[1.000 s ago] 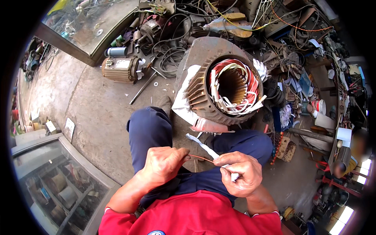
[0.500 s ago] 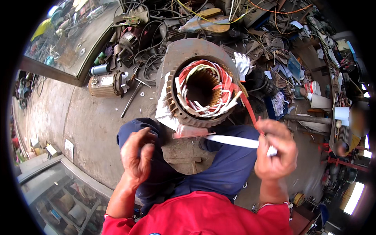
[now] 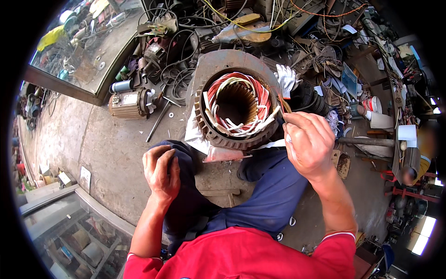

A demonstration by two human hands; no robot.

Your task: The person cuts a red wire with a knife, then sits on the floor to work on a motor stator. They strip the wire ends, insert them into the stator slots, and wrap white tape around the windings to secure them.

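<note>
A motor stator (image 3: 239, 100) stands before my knees, its ribbed iron ring around a coil winding (image 3: 262, 88) wrapped in red and white strips. My right hand (image 3: 310, 144) is closed at the stator's right side, its fingertips pinched beside the winding. A white tape strip (image 3: 274, 144) runs from under the stator into this hand, and a bit of white shows in the palm. Something thin and reddish is at the fingertips, too small to name. Over my left knee, my left hand (image 3: 161, 173) is loosely bent with nothing in it.
To the left lie a small motor (image 3: 130, 103) with a fan and a metal rod (image 3: 158, 122). White gloves (image 3: 287, 80) rest right behind the stator. Cables and scrap parts crowd the back. A glass-topped case (image 3: 79, 232) stands at lower left, and a person (image 3: 420, 160) shows at far right.
My right hand has moved forward and left to the stator's side, drawing the red strip out of its stretched line. My left hand has shifted slightly, its fingers closer together.
</note>
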